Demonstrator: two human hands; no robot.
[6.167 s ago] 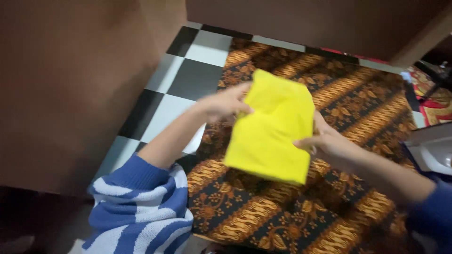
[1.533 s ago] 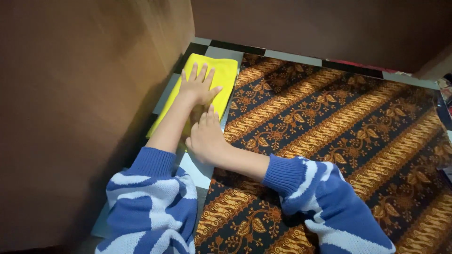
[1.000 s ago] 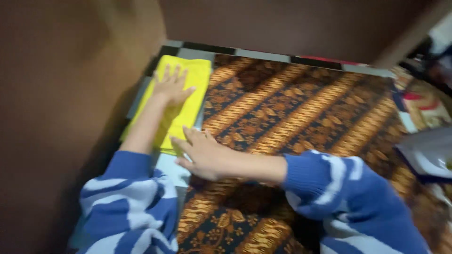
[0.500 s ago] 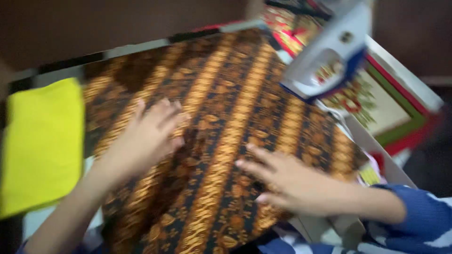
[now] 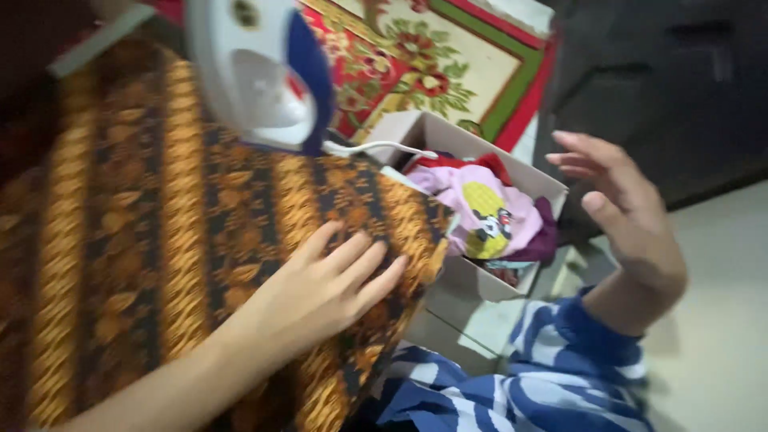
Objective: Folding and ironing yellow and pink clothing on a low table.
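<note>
My left hand (image 5: pixel 324 288) lies flat with fingers spread on the brown and orange patterned cloth (image 5: pixel 144 240), near its right corner. My right hand (image 5: pixel 628 208) is raised in the air, open and empty, above and to the right of a cardboard box (image 5: pixel 468 276). The box holds crumpled clothes, with a pink garment (image 5: pixel 480 212) on top. A white and blue iron (image 5: pixel 260 72) stands upright at the cloth's far edge, its white cord trailing toward the box.
A red, green and cream patterned rug (image 5: pixel 432 56) lies beyond the box. Dark furniture (image 5: pixel 664 88) stands at the upper right. Pale floor (image 5: pixel 720 320) shows at the right. My blue and white striped sleeve (image 5: pixel 576 360) fills the lower right.
The view has swung right, so the folded yellow cloth is out of sight. My right hand has lifted off the patterned cloth and moved toward the box. My left hand stays on the cloth.
</note>
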